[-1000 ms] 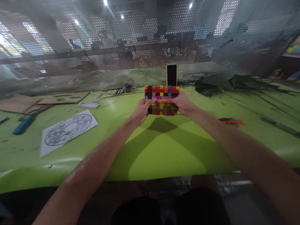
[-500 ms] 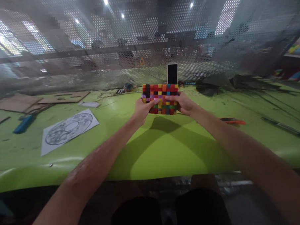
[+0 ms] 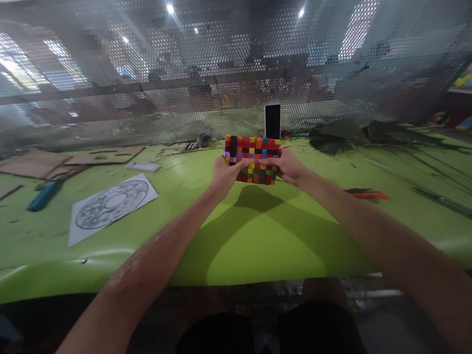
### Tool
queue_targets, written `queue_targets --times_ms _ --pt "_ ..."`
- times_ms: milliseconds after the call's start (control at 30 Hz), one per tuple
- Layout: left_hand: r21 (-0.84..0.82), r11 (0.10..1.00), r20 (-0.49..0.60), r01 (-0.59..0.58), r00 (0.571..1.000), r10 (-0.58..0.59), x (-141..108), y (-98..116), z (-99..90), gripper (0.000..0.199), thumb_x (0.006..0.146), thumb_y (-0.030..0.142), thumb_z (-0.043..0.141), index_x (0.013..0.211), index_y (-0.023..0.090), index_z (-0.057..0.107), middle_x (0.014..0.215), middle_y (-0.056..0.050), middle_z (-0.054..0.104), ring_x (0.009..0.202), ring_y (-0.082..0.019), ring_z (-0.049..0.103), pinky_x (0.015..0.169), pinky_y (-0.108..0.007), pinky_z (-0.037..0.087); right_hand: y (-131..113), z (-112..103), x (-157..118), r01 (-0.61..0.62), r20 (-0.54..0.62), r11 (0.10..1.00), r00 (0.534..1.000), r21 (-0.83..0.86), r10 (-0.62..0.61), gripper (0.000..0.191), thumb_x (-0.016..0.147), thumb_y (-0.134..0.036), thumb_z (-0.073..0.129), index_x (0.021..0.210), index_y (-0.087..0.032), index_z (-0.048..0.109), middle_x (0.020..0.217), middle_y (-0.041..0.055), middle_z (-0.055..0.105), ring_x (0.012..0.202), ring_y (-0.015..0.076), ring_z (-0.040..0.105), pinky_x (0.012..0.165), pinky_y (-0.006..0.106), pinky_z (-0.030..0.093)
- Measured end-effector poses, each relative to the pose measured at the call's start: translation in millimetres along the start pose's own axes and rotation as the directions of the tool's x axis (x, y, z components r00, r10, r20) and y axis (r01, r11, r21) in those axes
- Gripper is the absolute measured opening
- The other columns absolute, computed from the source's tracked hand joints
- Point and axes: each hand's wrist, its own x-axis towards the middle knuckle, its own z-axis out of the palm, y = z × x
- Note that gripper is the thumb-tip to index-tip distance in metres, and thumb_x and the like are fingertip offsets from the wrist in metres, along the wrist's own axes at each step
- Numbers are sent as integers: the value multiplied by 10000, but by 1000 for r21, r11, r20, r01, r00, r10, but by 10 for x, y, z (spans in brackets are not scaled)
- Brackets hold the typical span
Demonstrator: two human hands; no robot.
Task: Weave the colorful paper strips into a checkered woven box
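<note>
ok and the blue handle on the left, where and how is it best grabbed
Probably around the middle of the blue handle, with the left hand, now holding the woven piece, coming from above on the near side. It lies slanted on the green table, its near end clear of the cardboard; the far end is too blurred to judge.

Left hand [image 3: 225, 175] and right hand [image 3: 291, 165] grip multicoloured woven piece [image 3: 252, 151] at opposite ends, thumbs on near face, above green table [image 3: 263, 254]. White-edged black panel [image 3: 272, 121] upright behind. Left: printed sheet [image 3: 112, 202], blue-handled tool [image 3: 44, 197], cardboard [image 3: 34, 163]. Right: orange-edged tool [image 3: 367, 194], dark leaves [image 3: 336, 134].
</note>
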Motion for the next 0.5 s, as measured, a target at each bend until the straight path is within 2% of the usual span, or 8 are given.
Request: queue_targets --times_ms 333,500 --pt "-7 1000 6 1 1000 -1 -12 -6 11 453 633 420 925 962 169 740 971 -84 790 856 -228 754 830 -394 632 45 7 31 109 -59 991 992 -78 -113 460 498 -241 977 907 -200 770 992 49 806 956 263 766 1014 489 596" --pt "39 994 23 -104 994 103 -22 36 29 430 672 422 908 994 191 739 995 -78 793 884 -221 753 851 -369 621 53 43 15 166 -58 973 982 -162 -178 449 521 -305 981 902 -192 772 1008 64 800 961 266 761 1036 504 573"
